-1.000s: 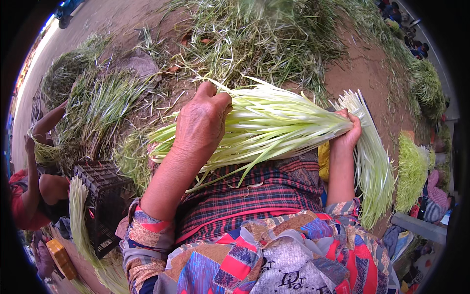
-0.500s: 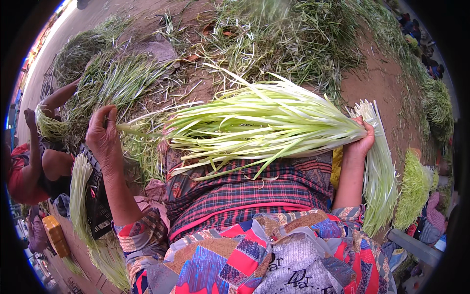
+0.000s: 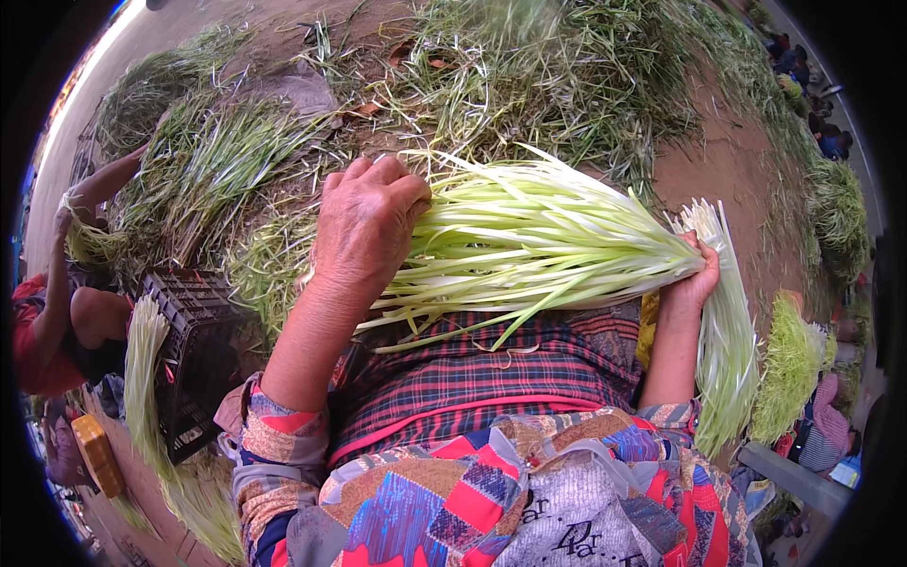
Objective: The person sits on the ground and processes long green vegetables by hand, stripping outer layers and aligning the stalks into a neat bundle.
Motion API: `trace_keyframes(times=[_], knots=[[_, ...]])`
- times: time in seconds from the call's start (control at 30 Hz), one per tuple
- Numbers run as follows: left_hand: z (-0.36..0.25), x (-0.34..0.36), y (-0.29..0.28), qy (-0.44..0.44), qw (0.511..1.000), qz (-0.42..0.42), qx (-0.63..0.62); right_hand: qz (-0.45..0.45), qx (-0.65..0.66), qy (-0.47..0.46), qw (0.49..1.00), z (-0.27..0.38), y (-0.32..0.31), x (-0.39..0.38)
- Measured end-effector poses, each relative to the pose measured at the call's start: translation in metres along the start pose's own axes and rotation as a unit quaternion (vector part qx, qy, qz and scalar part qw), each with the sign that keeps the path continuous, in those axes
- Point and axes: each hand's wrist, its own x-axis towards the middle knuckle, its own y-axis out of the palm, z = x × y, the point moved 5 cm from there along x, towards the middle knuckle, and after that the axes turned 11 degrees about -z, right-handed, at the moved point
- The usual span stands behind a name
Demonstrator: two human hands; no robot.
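A large bunch of pale green, white-stemmed garlic chives [image 3: 539, 246] lies across my lap, its leaf tips fanned out to the left. My right hand [image 3: 694, 274] is closed round the white stem ends at the bunch's right. Over the leafy end is my left hand [image 3: 367, 227], fingers curled and pinched at the upper leaves; the fingertips are partly hidden, but a thin leaf seems to be caught there. Just beyond my right hand lies a second bundle of chives [image 3: 732, 350], white ends pointing away from me.
Loose green leaves [image 3: 567, 85] are heaped on the brown ground ahead. At my left stand a black plastic crate [image 3: 194, 312] and a long chive bundle [image 3: 146, 369]. Another person [image 3: 52, 321] sits farther left. A grey bar [image 3: 794, 477] is at lower right.
My left hand has moved right, from beyond the leaf tips to over the leafy end of the bunch. The crate at left shows more fully. My right hand keeps its grip.
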Motion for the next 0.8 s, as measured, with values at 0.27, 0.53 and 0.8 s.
trace_keyframes(times=[0.27,0.53,0.8], knots=[[-0.009,-0.029,-0.014,-0.077,0.984,-0.097,-0.131,-0.044,0.019,-0.006,0.999,-0.001,-0.004,0.001],[0.081,-0.049,-0.039,-0.4,0.828,-0.223,-0.324,-0.012,0.027,0.004,1.0,-0.003,-0.001,0.001],[0.107,-0.021,-0.018,-0.122,0.99,-0.003,0.076,0.027,0.043,0.028,0.998,-0.005,0.001,0.0]])
